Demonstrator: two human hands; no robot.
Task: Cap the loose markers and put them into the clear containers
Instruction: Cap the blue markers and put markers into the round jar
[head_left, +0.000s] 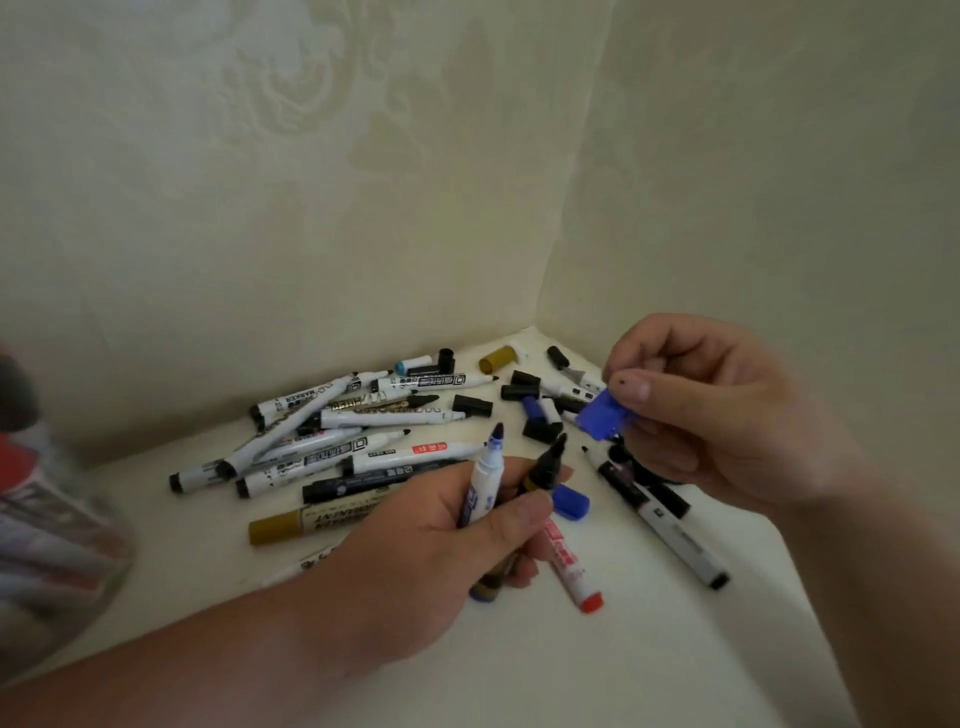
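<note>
Blue cap (602, 418) was pinched between thumb and fingertips of the right hand (701, 410), near but not on any tip. Left hand (431, 535) gripped two uncapped markers together, a blue-tipped marker (485, 478) and a black-tipped marker (548, 467). Beyond them, the marker pile (332, 436) lay on the white surface (649, 649), many uncapped, with loose black caps (471, 405) among them. Clear container (52, 545), blurred at far left, seemed to hold several. Judgement: most work remained.
</note>
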